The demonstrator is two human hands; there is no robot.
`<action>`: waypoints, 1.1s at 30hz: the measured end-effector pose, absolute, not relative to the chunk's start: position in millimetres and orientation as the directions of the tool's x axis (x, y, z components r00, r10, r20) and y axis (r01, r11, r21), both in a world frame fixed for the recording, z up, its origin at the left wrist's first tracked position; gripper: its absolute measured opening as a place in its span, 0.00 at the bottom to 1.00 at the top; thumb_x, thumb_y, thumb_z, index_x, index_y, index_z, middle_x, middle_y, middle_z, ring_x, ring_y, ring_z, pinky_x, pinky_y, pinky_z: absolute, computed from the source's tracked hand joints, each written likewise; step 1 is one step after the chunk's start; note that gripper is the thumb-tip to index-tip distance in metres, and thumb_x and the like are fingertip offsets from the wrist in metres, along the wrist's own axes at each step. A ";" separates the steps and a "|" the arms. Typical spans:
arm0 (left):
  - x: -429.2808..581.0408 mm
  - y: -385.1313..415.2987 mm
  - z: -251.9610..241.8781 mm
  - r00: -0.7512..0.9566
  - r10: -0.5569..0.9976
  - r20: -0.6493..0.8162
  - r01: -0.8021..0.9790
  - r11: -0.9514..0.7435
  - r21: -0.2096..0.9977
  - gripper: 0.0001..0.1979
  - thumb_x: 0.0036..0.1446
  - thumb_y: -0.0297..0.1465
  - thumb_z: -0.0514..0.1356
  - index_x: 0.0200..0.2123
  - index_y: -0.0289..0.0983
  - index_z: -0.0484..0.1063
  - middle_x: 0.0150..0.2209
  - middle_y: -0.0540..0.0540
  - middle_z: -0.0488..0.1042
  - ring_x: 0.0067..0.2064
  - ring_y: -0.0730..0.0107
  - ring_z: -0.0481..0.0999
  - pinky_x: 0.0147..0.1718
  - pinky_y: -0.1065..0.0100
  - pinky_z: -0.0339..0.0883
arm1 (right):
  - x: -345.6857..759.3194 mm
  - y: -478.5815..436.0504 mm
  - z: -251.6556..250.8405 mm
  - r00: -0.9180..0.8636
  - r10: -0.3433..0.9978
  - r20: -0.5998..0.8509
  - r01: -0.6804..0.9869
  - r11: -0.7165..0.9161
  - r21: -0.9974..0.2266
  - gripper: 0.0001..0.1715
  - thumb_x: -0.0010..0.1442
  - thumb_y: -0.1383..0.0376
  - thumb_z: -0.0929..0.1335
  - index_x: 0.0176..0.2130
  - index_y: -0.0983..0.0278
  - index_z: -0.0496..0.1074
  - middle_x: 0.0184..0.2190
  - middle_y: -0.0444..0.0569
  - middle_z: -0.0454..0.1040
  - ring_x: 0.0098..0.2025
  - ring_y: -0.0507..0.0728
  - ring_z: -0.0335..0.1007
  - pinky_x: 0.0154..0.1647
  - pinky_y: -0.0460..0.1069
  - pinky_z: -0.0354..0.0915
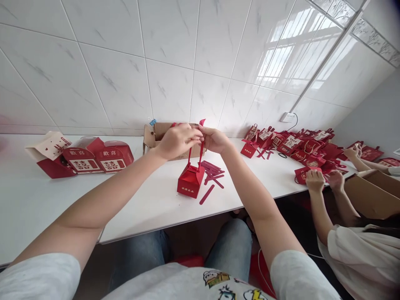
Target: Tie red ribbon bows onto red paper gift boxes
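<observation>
A small red gift box [189, 181] with pale lettering on its front stands on the white table. Two strands of red ribbon [201, 153] rise from its top, pulled taut to my hands. My left hand [178, 139] and my right hand [215, 138] meet above the box, fingers closed on the ribbon's upper part, and a ribbon end sticks up between them. The fingertips overlap, so the exact hold is partly hidden. Several dark red strips [213, 171] lie loose beside the box on its right.
An open cardboard box [146, 139] stands behind my hands by the tiled wall. Red boxes with white labels [108, 156] sit at left. On the right lies a pile of red gift boxes [290, 143]. Beyond, co-workers' hands [315, 181] handle similar boxes, near a large carton [368, 193].
</observation>
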State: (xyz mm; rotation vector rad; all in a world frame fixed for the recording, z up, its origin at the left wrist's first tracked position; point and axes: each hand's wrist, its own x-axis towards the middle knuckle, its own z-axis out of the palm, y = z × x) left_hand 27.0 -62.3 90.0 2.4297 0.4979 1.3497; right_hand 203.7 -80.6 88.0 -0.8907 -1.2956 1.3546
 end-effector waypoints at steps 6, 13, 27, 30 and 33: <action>25.4 -58.5 62.1 0.444 0.484 0.754 0.163 -0.871 0.463 0.08 0.50 0.39 0.64 0.29 0.41 0.74 0.33 0.45 0.76 0.39 0.62 0.73 0.45 0.63 0.66 | 203.8 -90.7 102.2 -0.183 0.976 0.118 0.222 0.158 -0.962 0.12 0.53 0.60 0.70 0.23 0.65 0.74 0.19 0.45 0.69 0.24 0.51 0.63 0.28 0.49 0.63; 39.0 -37.6 85.3 0.504 0.836 0.215 -0.079 -0.203 0.976 0.13 0.53 0.40 0.60 0.26 0.36 0.72 0.30 0.45 0.76 0.34 0.67 0.74 0.35 0.67 0.65 | 196.0 -110.8 105.7 -0.222 0.709 0.670 0.718 0.584 -0.380 0.15 0.57 0.66 0.67 0.20 0.63 0.72 0.27 0.48 0.71 0.33 0.55 0.68 0.37 0.51 0.65; 49.4 -44.3 92.8 0.755 0.651 0.074 -0.177 0.094 0.980 0.10 0.47 0.35 0.67 0.32 0.37 0.77 0.34 0.46 0.77 0.37 0.65 0.73 0.36 0.64 0.63 | 213.5 -111.0 69.2 -0.345 0.453 0.822 0.686 0.720 -0.109 0.17 0.66 0.62 0.60 0.38 0.63 0.76 0.46 0.57 0.71 0.50 0.59 0.70 0.49 0.56 0.69; 53.2 -48.2 92.0 0.659 0.741 0.130 -0.074 -0.107 0.991 0.14 0.41 0.38 0.71 0.29 0.36 0.78 0.34 0.45 0.78 0.44 0.60 0.74 0.42 0.62 0.62 | 214.5 -113.5 67.8 -0.357 0.465 0.810 0.680 0.724 -0.115 0.17 0.66 0.62 0.59 0.38 0.63 0.75 0.49 0.57 0.69 0.52 0.59 0.68 0.51 0.57 0.68; 55.2 -49.8 88.9 0.590 0.787 0.181 -0.054 -0.185 0.981 0.16 0.38 0.41 0.71 0.28 0.36 0.79 0.33 0.43 0.79 0.44 0.56 0.75 0.45 0.59 0.62 | 216.8 -117.6 63.3 -0.327 0.492 0.807 0.695 0.704 -0.147 0.15 0.66 0.62 0.60 0.38 0.62 0.75 0.54 0.57 0.66 0.56 0.61 0.64 0.52 0.59 0.67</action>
